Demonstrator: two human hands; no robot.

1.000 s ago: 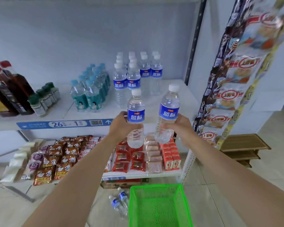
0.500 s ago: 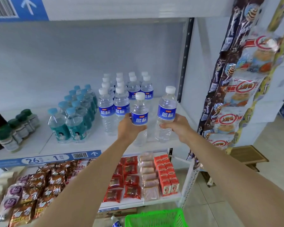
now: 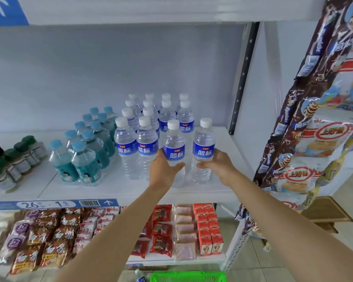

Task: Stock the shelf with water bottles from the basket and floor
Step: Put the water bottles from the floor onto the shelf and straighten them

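My left hand grips a clear water bottle with a blue label and white cap, upright over the white shelf. My right hand grips a second, matching water bottle just to its right. Both stand at the front of a block of several identical bottles on the shelf's right part. Whether their bases touch the shelf is hidden by my hands. The green basket shows only its rim at the bottom edge, with one bottle on the floor beside it.
Teal-capped bottles and green-capped jars fill the shelf's left part. Snack packets and red boxes lie on the lower shelf. Hanging snack bags crowd the right side beyond the dark upright post.
Both hands have carried their bottles up from in front of the lower shelf and forward onto the water shelf, close to the stocked rows. The view has risen, so the basket has nearly left the frame.
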